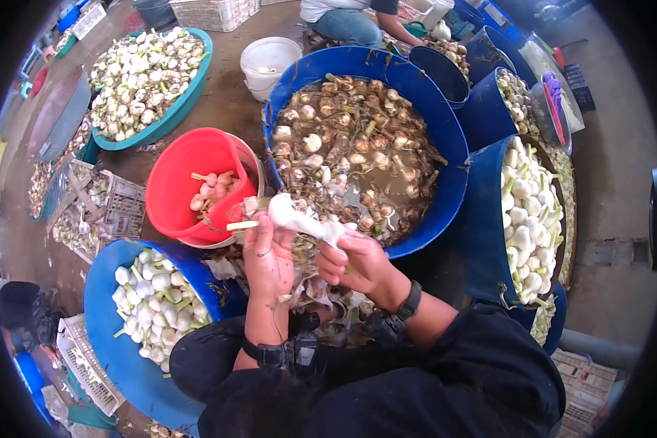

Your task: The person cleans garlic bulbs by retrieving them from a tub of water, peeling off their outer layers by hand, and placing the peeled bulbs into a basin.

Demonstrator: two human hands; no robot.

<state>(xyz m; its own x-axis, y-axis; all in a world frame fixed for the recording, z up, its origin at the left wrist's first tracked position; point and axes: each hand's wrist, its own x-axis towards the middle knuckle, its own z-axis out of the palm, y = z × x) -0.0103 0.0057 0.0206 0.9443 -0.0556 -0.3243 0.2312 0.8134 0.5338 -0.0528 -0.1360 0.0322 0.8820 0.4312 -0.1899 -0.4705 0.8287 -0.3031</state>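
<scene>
Between my two hands is a white garlic bulb point(288, 212) with its stalk stretched to the right. My left hand point(269, 259) is closed round the bulb end, thumb up. A pale green stalk-like piece point(242, 225) sticks out to the left by that thumb; what it belongs to is unclear. My right hand point(358, 264) pinches the stalk end, where loose whitish skin point(333, 232) hangs. Just beyond the hands stands a blue tub point(456, 171) of muddy water with unpeeled garlic point(343, 124). Peeled skins point(317, 288) lie heaped below my hands.
Left of the tub, a red bucket point(169, 171) holds pinkish bulbs. Blue tubs of clean white garlic stand at left point(106, 321) and right point(482, 212). Farther off are a white bucket point(270, 55), a heaped green basin point(197, 91) and another person point(350, 25).
</scene>
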